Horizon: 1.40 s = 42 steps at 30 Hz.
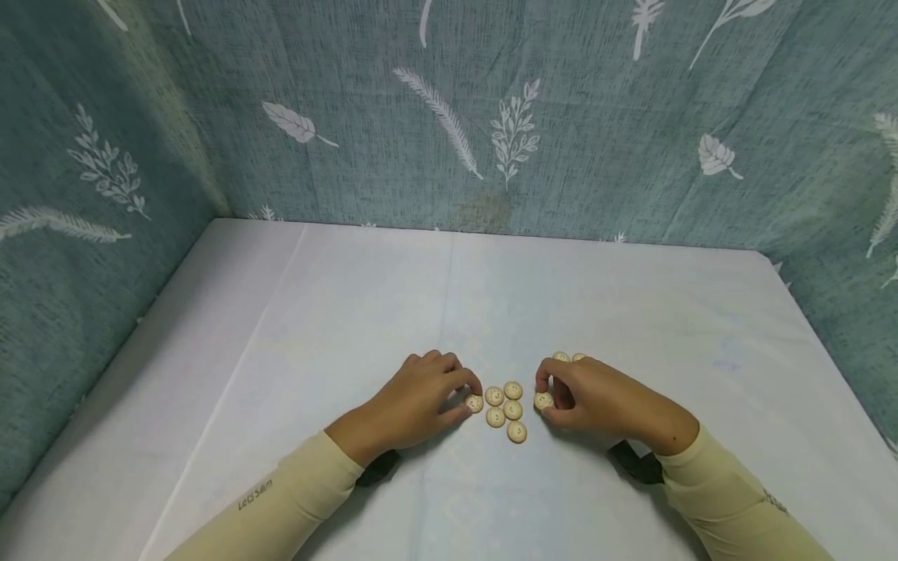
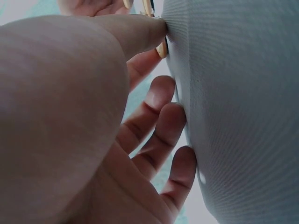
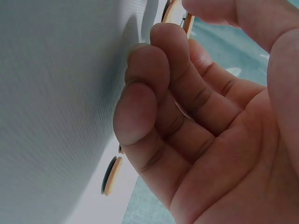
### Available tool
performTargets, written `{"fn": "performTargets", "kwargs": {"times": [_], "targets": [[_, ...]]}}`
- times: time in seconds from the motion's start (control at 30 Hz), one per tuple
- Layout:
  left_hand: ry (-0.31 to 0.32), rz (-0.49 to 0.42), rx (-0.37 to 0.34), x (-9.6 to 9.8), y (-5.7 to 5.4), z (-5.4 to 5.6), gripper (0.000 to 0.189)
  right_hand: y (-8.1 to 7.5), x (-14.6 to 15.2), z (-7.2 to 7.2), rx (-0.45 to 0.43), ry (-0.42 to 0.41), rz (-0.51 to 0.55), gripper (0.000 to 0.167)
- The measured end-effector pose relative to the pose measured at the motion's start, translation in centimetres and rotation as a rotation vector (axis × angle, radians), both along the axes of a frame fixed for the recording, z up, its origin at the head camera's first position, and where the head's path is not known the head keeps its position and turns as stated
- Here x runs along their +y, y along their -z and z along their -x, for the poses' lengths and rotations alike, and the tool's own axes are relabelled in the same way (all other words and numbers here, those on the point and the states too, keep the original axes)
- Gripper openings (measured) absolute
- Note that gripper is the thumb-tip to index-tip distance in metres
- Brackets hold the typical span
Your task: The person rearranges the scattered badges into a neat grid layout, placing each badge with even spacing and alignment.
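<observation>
My left hand (image 1: 417,393) pinches a round wooden disc (image 1: 474,403) between thumb and index finger, low over the white cloth. The edge of this pale disc (image 2: 162,49) peeks out under the thumb in the left wrist view. Across from it, my right hand (image 1: 596,397) pinches another disc (image 1: 543,400) with dark marks on its face; the disc's rim (image 3: 188,24) shows at the fingertips in the right wrist view. Between the hands lies a cluster of several such discs, among them a lower one (image 1: 517,432) and an upper one (image 1: 513,390).
Two more discs lie just beyond the right hand, one nearer the left (image 1: 561,356) and one partly covered by the knuckles (image 1: 578,357). A white cloth (image 1: 337,312) covers the table. Green leaf-patterned fabric (image 1: 351,179) rises along its back and sides.
</observation>
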<state>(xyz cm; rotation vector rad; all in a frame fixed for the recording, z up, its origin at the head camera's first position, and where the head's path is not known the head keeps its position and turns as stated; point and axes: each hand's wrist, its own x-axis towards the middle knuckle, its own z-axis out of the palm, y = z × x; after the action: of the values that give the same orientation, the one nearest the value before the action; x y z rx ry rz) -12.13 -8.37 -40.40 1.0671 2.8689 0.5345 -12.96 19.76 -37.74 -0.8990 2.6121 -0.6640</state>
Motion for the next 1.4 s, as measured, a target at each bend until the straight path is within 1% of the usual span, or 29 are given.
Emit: {"fn": "performTargets", "kwargs": {"times": [0.13,0.27,0.5,0.67,0.87,1.03,1.23,1.4], "targets": [[0.000,-0.004,0.009,-0.01,-0.07,0.03,0.017,-0.07,0.03,0.10,0.011,0.003,0.003,0.020],[0.002,0.003,0.001,-0.05,0.00,0.02,0.018,-0.09,0.07,0.12,0.006,0.002,-0.002,0.020],[-0.002,-0.004,0.015,-0.03,0.00,0.17,0.017,-0.18,0.14,0.23,0.033,0.005,0.002,0.020],[0.004,0.003,0.005,0.03,0.18,0.13,0.018,-0.09,0.27,0.24,0.028,0.001,0.001,0.020],[0.005,0.002,0.010,0.04,0.05,0.23,0.018,-0.03,0.48,0.42,0.033,0.003,0.008,0.021],[0.007,0.002,0.004,-0.05,0.09,0.17,0.018,0.08,0.49,0.52,0.008,0.007,0.011,0.020],[0.002,-0.001,0.012,-0.08,0.05,0.24,0.018,0.11,0.56,0.64,0.018,0.009,0.016,0.021],[0.006,-0.003,0.002,-0.11,0.15,0.18,0.018,0.08,0.60,0.60,0.000,0.014,0.010,0.020]]}}
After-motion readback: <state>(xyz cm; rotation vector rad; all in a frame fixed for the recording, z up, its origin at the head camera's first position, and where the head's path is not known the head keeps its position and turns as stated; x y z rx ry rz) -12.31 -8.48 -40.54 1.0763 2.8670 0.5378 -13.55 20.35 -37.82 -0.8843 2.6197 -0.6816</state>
